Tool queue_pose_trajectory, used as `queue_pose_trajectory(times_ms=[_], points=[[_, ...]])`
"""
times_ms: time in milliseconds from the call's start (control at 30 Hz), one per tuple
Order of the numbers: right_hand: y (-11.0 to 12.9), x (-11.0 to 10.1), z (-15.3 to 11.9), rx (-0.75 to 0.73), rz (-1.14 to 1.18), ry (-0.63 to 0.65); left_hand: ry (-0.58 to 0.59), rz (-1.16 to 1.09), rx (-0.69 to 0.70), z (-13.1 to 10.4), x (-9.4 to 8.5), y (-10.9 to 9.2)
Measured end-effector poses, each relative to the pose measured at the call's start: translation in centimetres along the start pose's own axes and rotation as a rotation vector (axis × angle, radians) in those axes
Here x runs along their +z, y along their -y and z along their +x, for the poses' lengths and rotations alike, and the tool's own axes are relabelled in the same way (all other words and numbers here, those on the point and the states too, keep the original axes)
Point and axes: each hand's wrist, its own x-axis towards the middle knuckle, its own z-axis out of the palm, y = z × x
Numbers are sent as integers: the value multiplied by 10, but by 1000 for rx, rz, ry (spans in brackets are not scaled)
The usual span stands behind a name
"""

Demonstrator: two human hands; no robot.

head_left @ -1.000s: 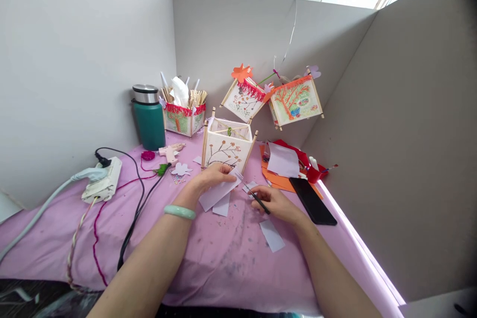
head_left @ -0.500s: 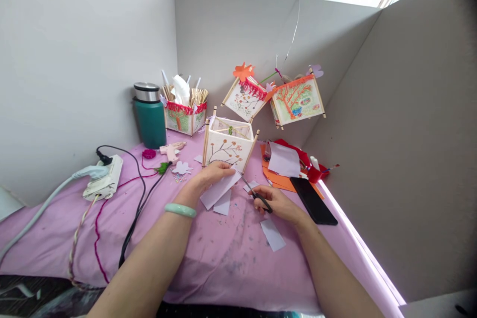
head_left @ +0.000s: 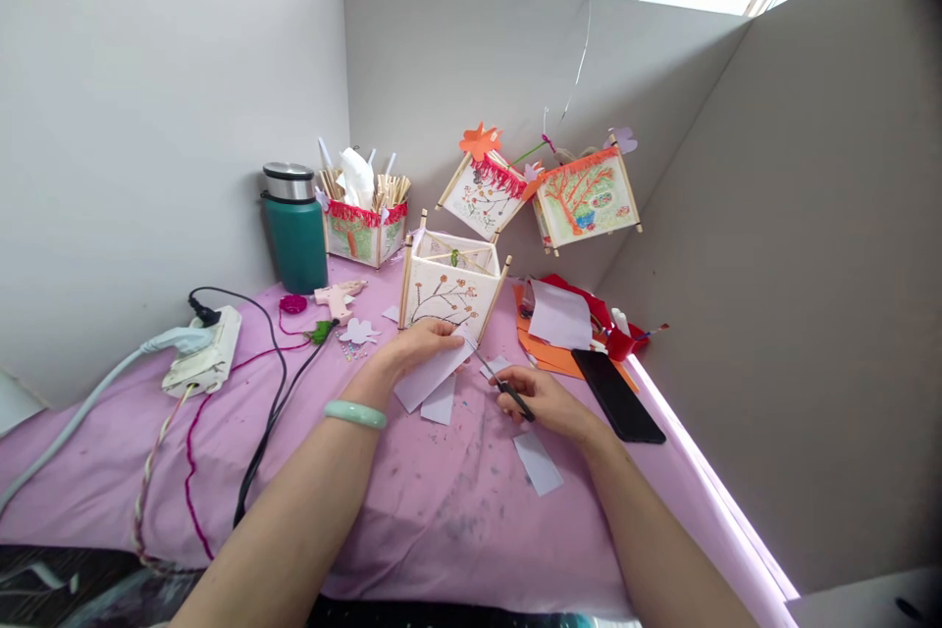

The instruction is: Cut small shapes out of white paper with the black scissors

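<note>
left hand [head_left: 421,343] holds pale paper [head_left: 433,375]; right hand [head_left: 545,399] works scissors [head_left: 497,380] at its edge.

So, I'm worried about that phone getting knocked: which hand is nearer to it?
Right. The right hand with the scissors lies just left of the phone; the left hand is farther left.

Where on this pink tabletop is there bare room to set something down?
Bare cloth lies between the forearms, near the front edge, and between the power strip and the left hand. It is crowded around the lantern, the paper strip, the scissors in the right hand, and the phone.
</note>
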Motion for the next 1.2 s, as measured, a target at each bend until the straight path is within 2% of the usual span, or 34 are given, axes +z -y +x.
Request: queue_pose_trajectory(times_ms=[100, 267, 567, 1200], points=[[-1, 1, 0, -11, -14, -12, 47, 39, 23, -1, -2, 0], [-1, 3, 1, -41, -86, -53, 5, 61, 8, 0, -2, 0], [-1, 5, 2, -165, -372, -167, -5, 155, 31, -5, 2, -6], [-3, 6, 2, -168, -387, -162, -3, 243, 69, -2, 0, -2]])
